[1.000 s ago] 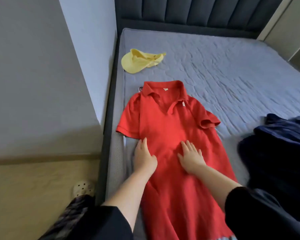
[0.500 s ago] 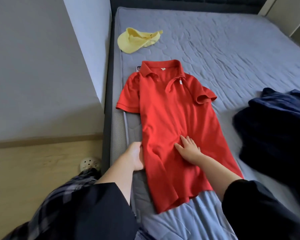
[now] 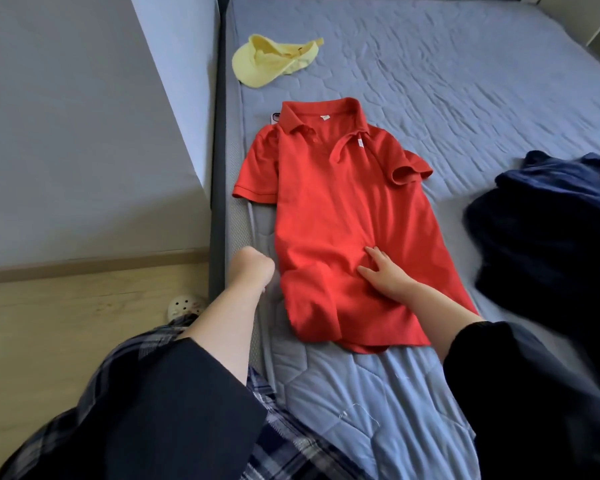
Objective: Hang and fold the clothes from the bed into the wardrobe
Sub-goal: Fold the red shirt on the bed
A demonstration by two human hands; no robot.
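Quilted grey-blue bed [image 3: 430, 81] fills most of the view, and the red polo shirt [image 3: 343, 209] lies face up along its left edge, collar away from the person. The right hand [image 3: 388, 278] rests flat on the lower front, its fingers [image 3: 374, 254] spread and released, grasping nothing. The left hand [image 3: 253, 268] sits just beside the shirt's left side seam; its fingers are hidden, so I cannot tell whether they hold cloth.

This looks like the start of a fold. Keeping the right palm as an anchor at the middle would probably serve best while the left side and sleeve come over to it (the lower left edge is rumpled and wants smoothing first, or the crease will set crooked).

Counted: one red shirt, one yellow cap [image 3: 271, 60], one dark navy heap [image 3: 551, 230] whose number of garments I cannot tell, one phone [image 3: 275, 117] peeking from under the collar, and one pale clog [image 3: 185, 305] on the floor.
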